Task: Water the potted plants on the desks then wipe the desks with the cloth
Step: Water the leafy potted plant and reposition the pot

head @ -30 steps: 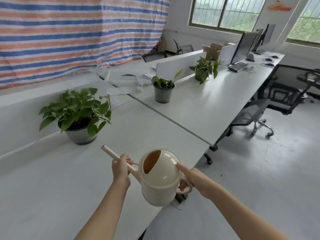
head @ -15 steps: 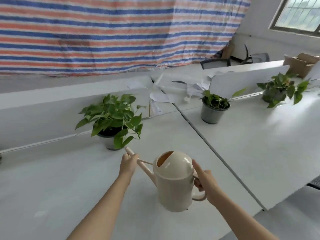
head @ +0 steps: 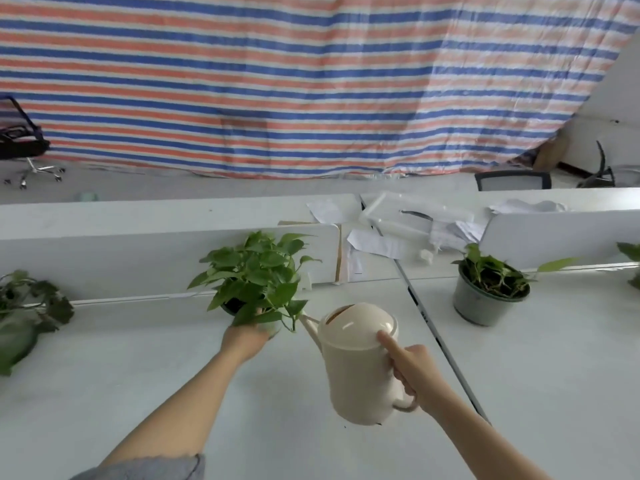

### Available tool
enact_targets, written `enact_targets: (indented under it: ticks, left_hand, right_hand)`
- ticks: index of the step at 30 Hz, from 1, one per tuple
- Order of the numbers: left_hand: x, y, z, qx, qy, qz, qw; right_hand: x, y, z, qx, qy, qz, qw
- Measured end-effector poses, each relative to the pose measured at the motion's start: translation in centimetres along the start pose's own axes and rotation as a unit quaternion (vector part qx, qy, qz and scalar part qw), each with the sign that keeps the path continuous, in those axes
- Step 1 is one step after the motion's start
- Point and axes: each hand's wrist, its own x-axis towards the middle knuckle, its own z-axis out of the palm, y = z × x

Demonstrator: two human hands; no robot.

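Note:
A cream watering can (head: 356, 372) hangs over the white desk (head: 104, 375), its spout pointing up-left into the leaves of the middle potted plant (head: 256, 275). My right hand (head: 412, 368) grips the can's handle, with the index finger stretched along the lid. My left hand (head: 242, 339) reaches to the base of that plant; its fingers are hidden under the leaves. A second potted plant (head: 485, 299) in a grey pot stands on the adjoining desk at right. A darker plant (head: 24, 313) sits at the far left. No cloth is in view.
Low white dividers (head: 138, 251) run behind the plants. Loose papers (head: 377, 242) lie past the divider gap. A dark seam (head: 436, 337) separates the two desks. An office chair (head: 24, 147) stands far left before the striped tarp.
The view has swung left. My left hand has left the spout and reached under the middle plant's leaves. The can has moved closer to that plant, still in my right hand.

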Motion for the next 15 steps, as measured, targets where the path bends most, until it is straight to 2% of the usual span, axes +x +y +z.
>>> enact_targets:
  ticks: [4,7,12,15]
  left_hand:
    - [0.2,-2.4,-0.7,0.104,0.039,0.058,0.992]
    - [0.4,-3.5,-1.1,0.190,0.010,0.075,0.979]
    - [0.3,-3.0,-0.8,0.267,-0.024,0.071,0.961]
    - [0.4,-3.0,-1.2,0.243,-0.023,0.088,0.966]
  right_hand:
    - [-0.1,-1.6,-1.1,-0.069,0.001,-0.036,0.997]
    - [0.1,-2.2,-1.8,-0.096,0.008,-0.068,0.993]
    - [0.7,-3.1,-1.6,-0.111,0.040,-0.087,0.989]
    - [1.2,-3.8,-1.1,-0.123,0.080,-0.098,0.984]
